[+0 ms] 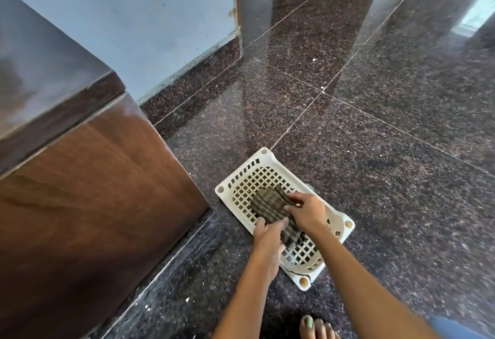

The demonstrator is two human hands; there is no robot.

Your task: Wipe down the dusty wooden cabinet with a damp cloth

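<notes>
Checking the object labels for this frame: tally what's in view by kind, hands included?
Cloth: 1, striped, held by the left hand and the right hand
Basket: 1, white plastic lattice, on the floor
Cabinet: 1, brown wood
Hands: 2
Bare foot: 1
Total: 6

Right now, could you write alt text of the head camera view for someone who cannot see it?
A person's left hand and right hand both grip a dark striped cloth over a white perforated plastic basket on a speckled dark granite floor. A brown wooden cabinet stands to the left, against a pale blue wall.
</notes>
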